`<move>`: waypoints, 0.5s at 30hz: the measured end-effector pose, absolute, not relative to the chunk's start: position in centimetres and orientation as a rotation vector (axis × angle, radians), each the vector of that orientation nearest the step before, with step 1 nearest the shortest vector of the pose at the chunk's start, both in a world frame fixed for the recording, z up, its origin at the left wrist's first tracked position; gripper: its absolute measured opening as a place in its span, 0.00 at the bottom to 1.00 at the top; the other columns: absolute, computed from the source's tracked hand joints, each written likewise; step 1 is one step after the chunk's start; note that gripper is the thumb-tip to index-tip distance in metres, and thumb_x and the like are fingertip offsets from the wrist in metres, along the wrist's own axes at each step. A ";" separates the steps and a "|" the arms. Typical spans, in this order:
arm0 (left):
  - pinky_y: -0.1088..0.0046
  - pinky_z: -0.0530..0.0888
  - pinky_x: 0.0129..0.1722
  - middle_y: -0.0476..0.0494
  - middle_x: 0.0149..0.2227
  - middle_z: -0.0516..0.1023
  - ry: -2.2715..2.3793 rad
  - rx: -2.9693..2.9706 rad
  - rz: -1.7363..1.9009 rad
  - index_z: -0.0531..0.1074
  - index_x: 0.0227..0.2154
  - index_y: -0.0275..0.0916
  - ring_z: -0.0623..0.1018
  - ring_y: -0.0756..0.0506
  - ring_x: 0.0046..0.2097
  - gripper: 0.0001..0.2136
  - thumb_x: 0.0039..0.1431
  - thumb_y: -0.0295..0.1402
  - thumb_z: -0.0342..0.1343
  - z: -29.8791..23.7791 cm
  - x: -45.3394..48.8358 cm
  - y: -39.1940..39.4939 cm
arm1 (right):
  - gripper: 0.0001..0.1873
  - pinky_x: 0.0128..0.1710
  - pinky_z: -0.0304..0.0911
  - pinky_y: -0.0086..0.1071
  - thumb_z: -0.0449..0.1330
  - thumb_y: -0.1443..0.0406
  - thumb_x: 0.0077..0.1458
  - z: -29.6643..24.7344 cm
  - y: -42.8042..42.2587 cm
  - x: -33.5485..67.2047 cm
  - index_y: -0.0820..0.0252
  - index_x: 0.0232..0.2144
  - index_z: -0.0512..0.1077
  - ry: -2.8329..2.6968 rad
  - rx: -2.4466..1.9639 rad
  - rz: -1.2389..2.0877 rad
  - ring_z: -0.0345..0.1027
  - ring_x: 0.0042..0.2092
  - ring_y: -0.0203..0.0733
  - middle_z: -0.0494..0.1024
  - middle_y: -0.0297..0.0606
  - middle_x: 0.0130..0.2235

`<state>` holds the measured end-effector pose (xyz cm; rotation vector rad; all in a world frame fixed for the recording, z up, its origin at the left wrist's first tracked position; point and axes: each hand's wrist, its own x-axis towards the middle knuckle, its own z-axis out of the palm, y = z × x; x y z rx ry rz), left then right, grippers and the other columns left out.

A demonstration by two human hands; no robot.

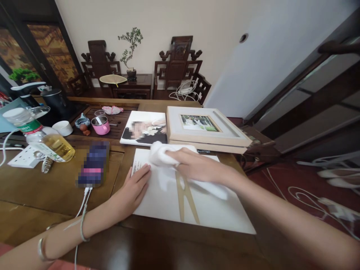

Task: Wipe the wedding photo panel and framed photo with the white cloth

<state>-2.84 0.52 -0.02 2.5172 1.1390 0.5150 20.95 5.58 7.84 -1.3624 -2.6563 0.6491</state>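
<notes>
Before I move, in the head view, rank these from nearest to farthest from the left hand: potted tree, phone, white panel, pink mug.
From the left hand:
1. White panel, at its right, touching it.
2. Phone, apart, to its left.
3. Pink mug, ahead and left, beyond the phone.
4. Potted tree, far ahead in the background.

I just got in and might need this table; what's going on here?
A person's right hand holds a bunched white cloth over a white board lying on the table. The left hand rests at the board's left edge. Just beyond lie a framed photo and a smaller photo panel.
</notes>
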 end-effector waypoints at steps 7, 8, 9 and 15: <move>0.51 0.52 0.64 0.34 0.63 0.60 1.162 2.559 0.461 0.58 0.60 0.36 0.55 0.41 0.66 0.19 0.67 0.27 0.40 0.0 -2.8 0.4 | 0.27 0.51 0.64 0.49 0.48 0.70 0.49 3.8 0.6 29.6 0.59 0.52 0.67 -2.476 -1.693 0.443 0.60 0.59 0.58 0.70 0.46 0.56; 0.51 0.52 0.64 0.33 0.63 0.59 1.173 2.554 0.443 0.58 0.60 0.35 0.55 0.41 0.66 0.19 0.67 0.27 0.40 0.0 -2.8 0.5 | 0.24 0.54 0.61 0.51 0.48 0.71 0.47 3.4 -0.7 29.8 0.58 0.47 0.70 -2.504 -1.628 0.412 0.55 0.62 0.58 0.66 0.45 0.60; 0.51 0.52 0.63 0.32 0.64 0.58 1.185 2.543 0.430 0.58 0.60 0.33 0.55 0.41 0.66 0.20 0.67 0.27 0.39 0.0 -2.8 0.5 | 0.21 0.56 0.58 0.54 0.49 0.72 0.46 3.0 -2.1 29.8 0.58 0.41 0.73 -2.538 -1.534 0.383 0.49 0.64 0.59 0.60 0.42 0.63; 0.51 0.49 0.64 0.36 0.65 0.56 1.198 2.496 0.445 0.55 0.62 0.38 0.55 0.42 0.66 0.20 0.68 0.30 0.39 0.1 -2.7 0.5 | 0.24 0.60 0.54 0.54 0.51 0.72 0.51 2.3 -10.0 30.2 0.46 0.47 0.72 -2.520 -1.419 0.507 0.49 0.64 0.52 0.65 0.30 0.60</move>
